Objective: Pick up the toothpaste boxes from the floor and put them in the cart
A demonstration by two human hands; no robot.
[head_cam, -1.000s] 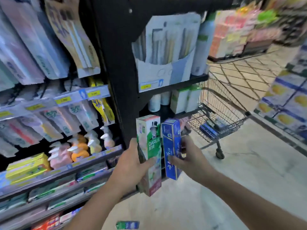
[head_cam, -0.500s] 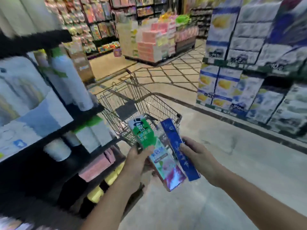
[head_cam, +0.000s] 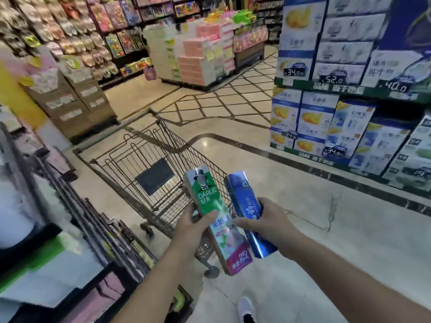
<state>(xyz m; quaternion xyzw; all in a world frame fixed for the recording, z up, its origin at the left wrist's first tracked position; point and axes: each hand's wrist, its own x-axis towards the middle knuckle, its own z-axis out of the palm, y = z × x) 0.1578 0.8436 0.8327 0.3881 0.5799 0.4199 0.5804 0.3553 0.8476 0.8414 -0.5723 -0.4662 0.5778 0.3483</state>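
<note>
In a supermarket aisle, a person's left hand (head_cam: 194, 226) wraps around a long green-and-white Darlie toothpaste box (head_cam: 215, 217) while the right hand (head_cam: 263, 221) is closed around a long shiny blue toothpaste box (head_cam: 246, 206), both cartons raised side by side just above the near rim of a brown wire shopping cart (head_cam: 149, 164). Each box's long axis tilts up and away toward the cart's basket, lower ends nearest the person. Blurred product shelves (head_cam: 77, 229) crowd the cart's left side, stacked blue-and-white cartons (head_cam: 326, 117) line the polished floor's right edge, and a white shoe (head_cam: 246, 305) shows below.
</note>
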